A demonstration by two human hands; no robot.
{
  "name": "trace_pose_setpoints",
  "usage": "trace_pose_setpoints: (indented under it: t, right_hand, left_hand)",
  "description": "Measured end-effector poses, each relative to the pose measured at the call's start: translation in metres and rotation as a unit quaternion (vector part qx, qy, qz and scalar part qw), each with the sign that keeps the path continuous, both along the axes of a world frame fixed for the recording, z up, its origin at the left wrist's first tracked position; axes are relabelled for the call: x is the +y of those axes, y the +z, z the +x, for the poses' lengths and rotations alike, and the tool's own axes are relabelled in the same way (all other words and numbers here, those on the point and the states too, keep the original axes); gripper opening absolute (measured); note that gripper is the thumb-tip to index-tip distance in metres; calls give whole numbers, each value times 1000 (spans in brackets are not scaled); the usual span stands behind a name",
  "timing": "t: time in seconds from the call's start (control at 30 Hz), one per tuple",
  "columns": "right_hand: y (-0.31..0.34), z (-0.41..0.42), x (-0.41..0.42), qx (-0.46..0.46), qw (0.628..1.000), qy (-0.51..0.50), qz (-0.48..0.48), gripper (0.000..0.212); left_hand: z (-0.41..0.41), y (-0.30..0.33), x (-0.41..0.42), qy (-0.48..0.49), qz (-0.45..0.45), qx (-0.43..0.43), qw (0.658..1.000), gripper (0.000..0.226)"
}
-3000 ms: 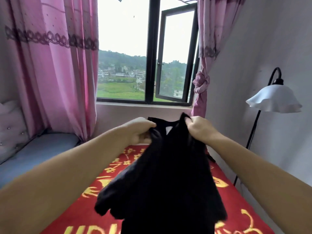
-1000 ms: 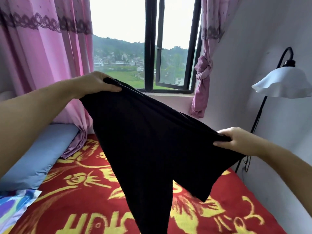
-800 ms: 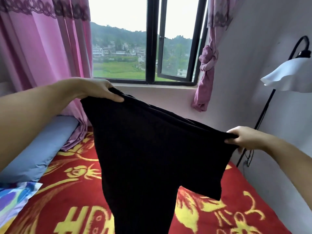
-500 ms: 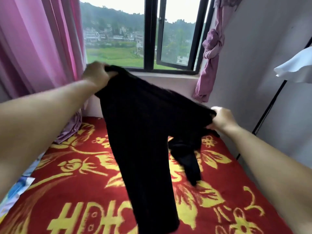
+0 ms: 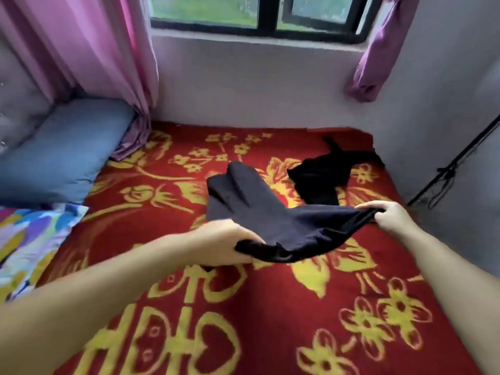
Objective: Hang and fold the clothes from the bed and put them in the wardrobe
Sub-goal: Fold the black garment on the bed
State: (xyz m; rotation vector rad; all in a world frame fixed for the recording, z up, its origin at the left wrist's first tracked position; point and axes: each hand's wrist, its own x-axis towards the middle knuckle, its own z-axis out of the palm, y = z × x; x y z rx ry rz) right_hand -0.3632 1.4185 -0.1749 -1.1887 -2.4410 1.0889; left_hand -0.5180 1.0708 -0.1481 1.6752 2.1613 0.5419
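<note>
Black garment (image 5: pixel 273 212), probably trousers, is held low over the bed (image 5: pixel 243 307) between two hands, its far end draped onto the bedspread near the middle of the bed. The near-left edge of the cloth is gripped by the left hand (image 5: pixel 216 243), fingers curled beneath the fabric. The right end of the cloth is pinched by the right hand (image 5: pixel 387 215), thumb above and fingers below. The two hands are set well apart, and the fabric sags slightly between them. The picture is blurred, so seams and the cut of the garment cannot be told.

A second black garment (image 5: pixel 324 174) is seen lying crumpled on the bed, beyond the held one and toward the far right corner, apart from it. The bed is covered by a red bedspread with yellow flowers and characters. A grey-blue pillow (image 5: pixel 62 155) is laid at the left side of the bed, and a multicoloured cloth (image 5: pixel 27 239) is spread just in front of it. A pink curtain (image 5: pixel 89 50) is hung at the left of the window (image 5: pixel 257 14); a purple curtain (image 5: pixel 378 50) is gathered at its right. A black lamp pole (image 5: pixel 454 163) is leaned along the right wall.
</note>
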Motion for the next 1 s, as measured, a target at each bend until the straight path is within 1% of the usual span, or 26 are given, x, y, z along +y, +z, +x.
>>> trace_pose_setpoints:
  t: [0.03,0.07,0.1,0.13,0.2,0.23,0.33,0.43,0.5,0.53,0.57,0.6,0.63,0.67,0.7,0.73,0.77,0.8,0.83,0.9,0.93,1.0]
  right_hand:
    - [-42,6,-6,-22,1000,14,-14,50]
    - [-69,13,-13,-31,999,19,-23,50]
    - [-106,25,-23,-50,998,25,-41,50]
    - [-139,37,-32,-76,996,31,-37,49]
    - [-195,66,-49,-138,989,44,-23,48]
    - [-223,82,-55,-160,986,46,-21,49]
    - [-250,103,-64,-168,985,28,-6,49]
    - [-253,74,-66,-140,989,43,14,49]
    - [-251,36,-79,-95,991,87,32,48]
    - [-251,16,-94,-64,989,131,31,49]
    - [-252,-3,-112,-33,981,191,4,52]
    - [-255,-19,-133,-14,964,260,-50,58]
    - [-261,-29,-152,-20,941,320,-111,66]
    - [-273,-32,-170,-52,915,374,-143,75]
    - [-286,-31,-182,-112,891,418,-135,78]
    - [-302,-25,-190,-199,861,457,-101,75]
    - [-316,-15,-195,-290,821,488,-66,68]
    - [-327,-3,-200,-362,778,512,-38,62]
    - [-334,10,-205,-402,744,532,-29,59]
    - [-342,36,-213,-433,708,555,-56,55]
    - [-342,46,-217,-447,688,566,-75,54]
    - [-338,61,-223,-470,647,591,-103,53]
  left_hand:
    - [20,-55,-3,-20,-57,22,998,33]
    - [38,-96,-6,-41,-117,49,991,39]
    - [60,-141,-14,-68,-175,56,981,46]
    - [81,-182,-21,-90,-224,58,969,51]
    - [120,-242,-37,-123,-289,34,949,54]
    - [141,-269,-44,-128,-307,9,943,55]
    - [185,-314,-53,-130,-305,-24,943,56]
    - [205,-336,-48,-98,-288,-52,951,54]
    - [207,-339,-43,-75,-281,-67,954,53]
    - [205,-338,-40,-69,-275,-76,956,53]
    - [203,-336,-38,-63,-270,-87,957,53]
    - [202,-334,-37,-53,-260,-101,959,52]
    - [199,-329,-35,-44,-257,-116,959,50]
    - [198,-325,-36,-29,-250,-134,959,49]
    - [196,-320,-36,-14,-242,-151,958,47]
    - [195,-316,-36,-4,-235,-172,956,46]
    - [192,-311,-36,0,-234,-200,952,45]
    - [188,-306,-36,-1,-231,-234,944,45]
    - [184,-302,-35,-4,-229,-278,933,45]
    - [176,-294,-32,-25,-238,-380,893,45]
    - [173,-292,-31,-40,-258,-417,871,45]
    - [164,-291,-30,-69,-297,-461,834,43]
